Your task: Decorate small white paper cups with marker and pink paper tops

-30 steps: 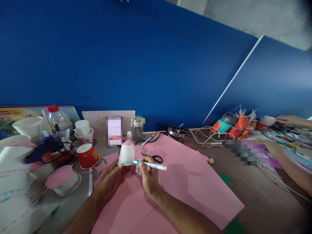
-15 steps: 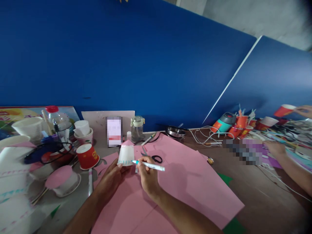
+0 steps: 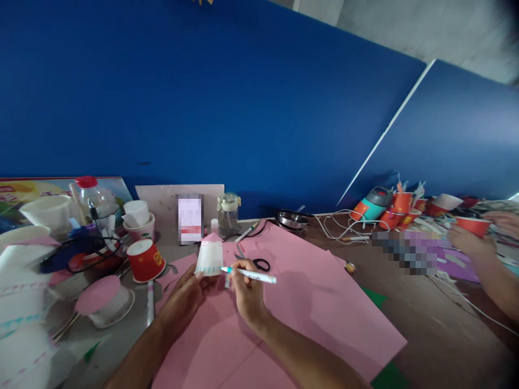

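My left hand (image 3: 193, 292) holds a white paper cup (image 3: 211, 256), upside down, by its lower part. A pink pointed piece tops the cup, and a row of teal marks runs near its rim. Between the fingers of my right hand (image 3: 248, 294) is a white acrylic marker (image 3: 259, 277), its teal tip at the right side of the cup, close to the marks. Under both hands lies pink paper (image 3: 316, 308). Black-handled scissors (image 3: 261, 264) rest on that paper just beyond my right hand.
Left: a red cup (image 3: 146, 260), stacked white bowls (image 3: 51, 216) and a pink-topped bowl (image 3: 101, 302). Behind: a phone (image 3: 190, 219), a glass jar (image 3: 229, 213) and a metal dish (image 3: 292, 220). Right: cables, a teal bottle (image 3: 373, 205) and another person's hands with a red cup (image 3: 473, 226).
The marker and my right hand have shifted very slightly right; my left hand keeps its hold on the cup. At the right, the other person's red cup has come down into both hands.
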Demonstrator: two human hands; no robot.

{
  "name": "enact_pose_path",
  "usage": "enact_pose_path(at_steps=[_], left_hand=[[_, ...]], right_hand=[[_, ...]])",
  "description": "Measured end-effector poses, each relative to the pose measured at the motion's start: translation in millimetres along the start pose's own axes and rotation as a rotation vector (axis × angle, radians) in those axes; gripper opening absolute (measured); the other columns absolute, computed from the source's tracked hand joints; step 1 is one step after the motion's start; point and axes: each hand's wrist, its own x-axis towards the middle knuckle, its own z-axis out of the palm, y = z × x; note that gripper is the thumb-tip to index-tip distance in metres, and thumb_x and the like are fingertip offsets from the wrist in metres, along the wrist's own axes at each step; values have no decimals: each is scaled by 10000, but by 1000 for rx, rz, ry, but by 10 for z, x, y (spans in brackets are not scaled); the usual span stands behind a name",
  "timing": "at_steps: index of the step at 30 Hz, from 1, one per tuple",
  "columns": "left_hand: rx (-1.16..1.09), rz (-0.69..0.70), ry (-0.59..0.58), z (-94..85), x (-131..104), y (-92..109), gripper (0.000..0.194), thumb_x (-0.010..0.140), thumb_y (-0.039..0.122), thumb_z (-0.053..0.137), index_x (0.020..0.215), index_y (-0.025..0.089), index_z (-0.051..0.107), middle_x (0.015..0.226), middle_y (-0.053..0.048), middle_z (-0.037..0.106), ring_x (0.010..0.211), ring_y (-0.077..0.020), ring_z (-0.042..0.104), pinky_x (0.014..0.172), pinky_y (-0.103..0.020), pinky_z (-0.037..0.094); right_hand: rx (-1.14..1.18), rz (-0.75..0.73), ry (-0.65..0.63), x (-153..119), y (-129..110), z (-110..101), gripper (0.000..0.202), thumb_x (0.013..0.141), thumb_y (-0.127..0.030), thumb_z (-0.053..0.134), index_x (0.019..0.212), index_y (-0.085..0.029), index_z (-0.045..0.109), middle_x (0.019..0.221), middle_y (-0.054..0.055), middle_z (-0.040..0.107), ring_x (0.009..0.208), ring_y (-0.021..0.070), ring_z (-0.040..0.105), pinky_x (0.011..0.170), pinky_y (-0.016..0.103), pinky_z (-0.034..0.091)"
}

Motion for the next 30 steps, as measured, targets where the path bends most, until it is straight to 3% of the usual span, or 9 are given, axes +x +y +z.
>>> enact_pose_path(at_steps=[7,10,14,18,22,30], left_hand=[[-1,-10,34,-56,15,-30,469,858,330,666,1308,220,592,1174,-120,718,1085,-276,649,1009,-439,420],[-6,-1,40,-68,22,-42,429,869,335,653,1271,191,614,1195,-130,704,1084,-278,646,1003,-439,424],[-38,1,26,-69,34,-51,363,855,354,668,1172,177,667,1144,-126,724,1058,-272,652,967,-412,444],[-83,-26,-1,-43,30,-19,311,878,373,630,1111,177,691,1100,-122,738,1046,-280,653,960,-433,450],[-153,-69,-78,-41,22,-25,369,923,404,543,1168,161,676,1184,-145,710,1137,-298,619,1056,-476,380],[-114,14,-128,-18,12,-105,453,862,431,640,1245,187,636,1277,-145,667,1261,-337,539,1114,-514,323]], right_hand=[[12,-1,-8,2,5,14,179,857,-361,559,757,-213,543,582,-41,515,495,112,418,464,226,356],[138,51,21,24,38,26,222,864,-402,569,751,-214,536,561,-54,505,472,101,416,462,219,367],[274,69,144,58,74,44,293,917,-496,518,945,-208,565,652,-35,580,467,100,469,481,235,433],[208,44,105,35,91,35,389,979,-508,417,1195,-206,535,827,27,663,612,145,604,639,312,531],[90,-50,59,-22,79,19,342,1004,-448,407,1211,-223,559,945,61,692,901,200,655,874,374,515],[-33,-214,-26,-93,-35,20,296,1003,-387,432,1186,-204,575,952,69,712,927,203,659,815,333,534]])
